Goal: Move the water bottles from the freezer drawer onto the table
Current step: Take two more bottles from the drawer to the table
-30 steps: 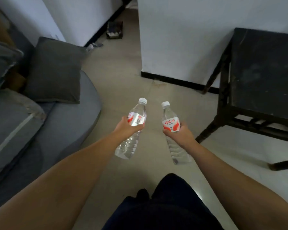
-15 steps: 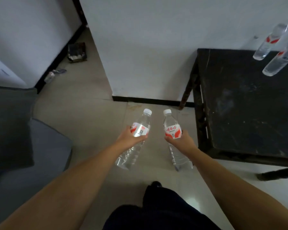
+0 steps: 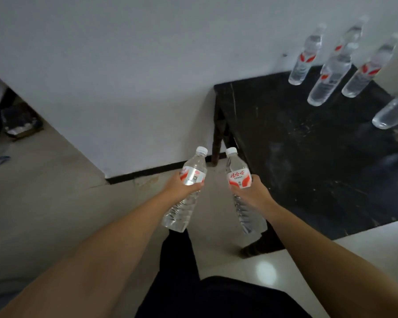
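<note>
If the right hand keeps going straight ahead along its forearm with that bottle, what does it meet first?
Probably the near-left corner of the black table. The right hand is beside that edge, and its bottle points up-left toward the white wall. Height relative to the tabletop is unclear.

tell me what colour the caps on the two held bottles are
White, on both the left bottle's cap and the right bottle's cap; head view.

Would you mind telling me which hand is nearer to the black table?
Right. The right hand holds its bottle just at the black table near edge; the left hand is farther left, over the floor.
</note>
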Demonstrator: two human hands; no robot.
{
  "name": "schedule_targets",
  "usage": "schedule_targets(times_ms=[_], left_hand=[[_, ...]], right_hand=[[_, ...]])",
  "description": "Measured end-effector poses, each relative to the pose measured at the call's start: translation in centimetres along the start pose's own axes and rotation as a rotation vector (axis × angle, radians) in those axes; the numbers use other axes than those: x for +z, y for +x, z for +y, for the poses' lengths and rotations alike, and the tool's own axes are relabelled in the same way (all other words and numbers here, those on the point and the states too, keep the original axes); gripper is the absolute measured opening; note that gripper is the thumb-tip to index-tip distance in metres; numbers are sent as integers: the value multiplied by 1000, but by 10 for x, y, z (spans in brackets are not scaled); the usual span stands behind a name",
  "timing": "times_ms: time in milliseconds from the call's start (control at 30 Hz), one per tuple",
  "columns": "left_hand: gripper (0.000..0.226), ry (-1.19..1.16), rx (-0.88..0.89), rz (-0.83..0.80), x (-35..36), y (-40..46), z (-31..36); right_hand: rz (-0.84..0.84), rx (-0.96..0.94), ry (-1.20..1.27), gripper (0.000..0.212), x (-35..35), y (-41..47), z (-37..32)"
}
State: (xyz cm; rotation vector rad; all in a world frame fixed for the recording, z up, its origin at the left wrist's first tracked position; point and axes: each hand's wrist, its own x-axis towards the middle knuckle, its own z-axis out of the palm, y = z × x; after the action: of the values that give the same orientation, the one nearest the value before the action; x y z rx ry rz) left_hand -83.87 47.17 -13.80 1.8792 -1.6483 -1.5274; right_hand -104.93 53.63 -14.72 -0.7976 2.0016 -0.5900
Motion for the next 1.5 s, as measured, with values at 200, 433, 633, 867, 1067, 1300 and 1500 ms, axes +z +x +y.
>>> schedule_targets(times_ms=[200, 433, 633, 867, 1067, 1300, 1500], left_hand=[[72, 165, 119, -136, -31, 104, 73], [71, 249, 224, -284, -28, 193, 168], [78, 366, 297, -452, 45, 213, 219], [79, 428, 380, -589, 136, 214, 292], [75, 443, 529, -656, 221, 217, 368], [73, 314, 609, -667, 308, 213, 413], [74, 173, 589, -679, 348, 211, 417]], right_hand=[[165, 91, 175, 70, -11, 63, -44], [347, 178, 378, 69, -34, 98, -77], [514, 261, 460, 65, -79, 97, -54], [719, 291, 545, 68, -151, 114, -25], [957, 311, 618, 64, -239, 130, 14], [1152, 273, 640, 71, -302, 147, 49], [1210, 288, 666, 76, -315, 153, 74]])
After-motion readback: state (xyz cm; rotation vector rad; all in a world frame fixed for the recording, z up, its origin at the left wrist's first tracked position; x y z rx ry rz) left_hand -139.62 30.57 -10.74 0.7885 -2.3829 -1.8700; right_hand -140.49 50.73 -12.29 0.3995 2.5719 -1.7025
